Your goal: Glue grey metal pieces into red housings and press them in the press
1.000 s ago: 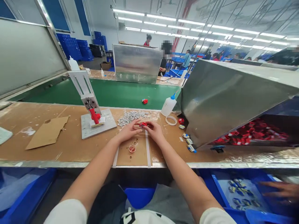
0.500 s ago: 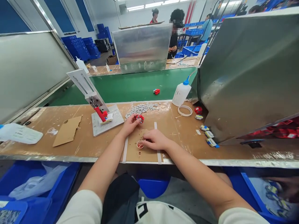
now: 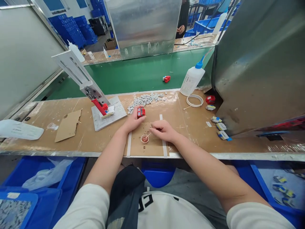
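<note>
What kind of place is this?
Most likely a factory assembly line: a green conveyor belt runs past the workbench, stacked blue crates stand behind, and small grey parts lie heaped.

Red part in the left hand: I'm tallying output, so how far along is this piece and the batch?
Done: one red part already lies out on the green belt. In hand: the left hand holds a red part, while the right hand dips a thin stick into the small cup. Left: a pile of grey pieces on the bench and red parts under the metal hood.
</note>
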### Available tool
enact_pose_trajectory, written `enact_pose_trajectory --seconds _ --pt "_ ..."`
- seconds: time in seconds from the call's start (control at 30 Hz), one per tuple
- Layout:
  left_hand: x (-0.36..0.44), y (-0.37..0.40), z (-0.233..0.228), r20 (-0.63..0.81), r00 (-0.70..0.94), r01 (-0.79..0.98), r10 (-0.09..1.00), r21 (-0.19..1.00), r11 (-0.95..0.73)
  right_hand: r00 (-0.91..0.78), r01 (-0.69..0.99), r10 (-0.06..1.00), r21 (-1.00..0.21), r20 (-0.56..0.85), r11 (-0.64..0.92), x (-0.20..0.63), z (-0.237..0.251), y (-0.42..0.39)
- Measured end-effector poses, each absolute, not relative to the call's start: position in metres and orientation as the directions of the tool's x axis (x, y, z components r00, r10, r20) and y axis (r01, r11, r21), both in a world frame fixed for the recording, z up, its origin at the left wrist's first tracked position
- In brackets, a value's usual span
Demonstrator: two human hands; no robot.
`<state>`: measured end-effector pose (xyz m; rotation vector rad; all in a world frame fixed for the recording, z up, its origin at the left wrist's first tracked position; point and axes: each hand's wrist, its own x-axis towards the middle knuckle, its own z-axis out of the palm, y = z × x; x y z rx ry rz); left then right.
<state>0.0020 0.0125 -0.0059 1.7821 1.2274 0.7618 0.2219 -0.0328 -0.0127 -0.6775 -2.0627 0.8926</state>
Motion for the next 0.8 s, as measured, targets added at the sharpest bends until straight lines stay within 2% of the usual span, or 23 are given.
enact_pose_trajectory --seconds 0.1,0.17,0.23,0.53,0.7,0.8 --pt "0.001 0.007 -0.001 0.051 0.400 0.502 0.915 0.823 -0.265 -0.264 0.165 0.827 -0.822 0.496 0.545 0.225 -0.014 -0.026" --pt "0.003 0.005 0.000 0.029 0.445 0.504 0.895 0.818 -0.277 -0.079 0.190 0.864 -0.844 0.497 0.502 0.227 -0.014 -0.021" --pt "0.006 0.006 0.001 0.021 0.484 0.499 0.875 0.815 -0.295 0.007 0.226 0.876 -0.854 0.483 0.469 0.227 -0.015 -0.017" --pt "0.009 0.007 0.002 0.039 0.531 0.504 0.847 0.789 -0.353 0.036 0.332 0.878 -0.835 0.476 0.439 0.225 -0.021 -0.009" --pt "0.009 0.007 0.001 0.042 0.543 0.485 0.839 0.800 -0.354 -0.018 0.377 0.871 -0.803 0.492 0.461 0.224 -0.022 -0.006" --pt "0.010 0.007 0.000 0.050 0.543 0.467 0.839 0.812 -0.350 0.008 0.383 0.847 -0.784 0.531 0.488 0.227 -0.019 -0.009"
